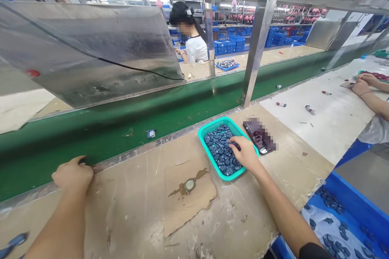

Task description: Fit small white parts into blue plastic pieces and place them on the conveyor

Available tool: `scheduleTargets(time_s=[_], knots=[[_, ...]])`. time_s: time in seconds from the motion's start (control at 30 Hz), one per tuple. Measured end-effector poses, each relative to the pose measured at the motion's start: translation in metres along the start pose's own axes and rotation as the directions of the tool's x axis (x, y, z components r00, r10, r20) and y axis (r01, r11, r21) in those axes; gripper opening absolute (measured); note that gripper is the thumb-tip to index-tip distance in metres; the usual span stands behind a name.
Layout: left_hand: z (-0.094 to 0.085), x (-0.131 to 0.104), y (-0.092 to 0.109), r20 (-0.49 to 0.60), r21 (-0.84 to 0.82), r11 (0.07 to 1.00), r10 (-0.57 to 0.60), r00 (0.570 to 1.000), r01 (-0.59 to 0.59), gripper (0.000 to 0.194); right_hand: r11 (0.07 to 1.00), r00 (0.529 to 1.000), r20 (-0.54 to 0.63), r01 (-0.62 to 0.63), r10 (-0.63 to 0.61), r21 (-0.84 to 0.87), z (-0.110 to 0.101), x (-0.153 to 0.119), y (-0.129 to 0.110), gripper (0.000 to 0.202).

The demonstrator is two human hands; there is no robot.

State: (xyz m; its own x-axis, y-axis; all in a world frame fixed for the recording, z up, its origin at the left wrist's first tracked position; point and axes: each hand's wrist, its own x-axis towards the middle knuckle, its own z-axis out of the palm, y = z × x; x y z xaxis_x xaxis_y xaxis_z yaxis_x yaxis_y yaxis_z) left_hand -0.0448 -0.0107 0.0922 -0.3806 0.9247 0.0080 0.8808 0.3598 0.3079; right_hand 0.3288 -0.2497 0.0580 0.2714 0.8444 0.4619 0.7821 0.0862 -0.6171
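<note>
My left hand point(73, 173) is closed at the near edge of the green conveyor belt point(182, 105), and a small dark piece point(82, 160) shows at its fingertips. My right hand point(245, 153) reaches into a turquoise plastic basket point(203, 141) full of small dark blue plastic-looking pieces point(219, 149). Its thumb and fingers are pinched together over a dark blue piece point(234, 144) there. Between my hands lies a torn sheet of cardboard point(194, 206) with a wet stain and a round metal cap point(190, 185) on it.
A phone point(258, 135) lies right of the basket. One blue-and-white piece point(151, 133) sits on the belt. A metal post point(258, 44) rises beyond the basket. At right, a co-worker's hands point(363, 83) are busy; a blue bin point(358, 198) with dark pieces stands below the table edge.
</note>
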Motion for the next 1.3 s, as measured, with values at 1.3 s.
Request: scheduleTargets(time_s=[1.3], knots=[[0.025, -0.225, -0.030, 0.322, -0.946, 0.229, 0.557, 0.766, 0.230, 0.035, 0.959, 0.865, 0.442, 0.136, -0.237, 0.248, 0.065, -0.013, -0.089, 0.006]])
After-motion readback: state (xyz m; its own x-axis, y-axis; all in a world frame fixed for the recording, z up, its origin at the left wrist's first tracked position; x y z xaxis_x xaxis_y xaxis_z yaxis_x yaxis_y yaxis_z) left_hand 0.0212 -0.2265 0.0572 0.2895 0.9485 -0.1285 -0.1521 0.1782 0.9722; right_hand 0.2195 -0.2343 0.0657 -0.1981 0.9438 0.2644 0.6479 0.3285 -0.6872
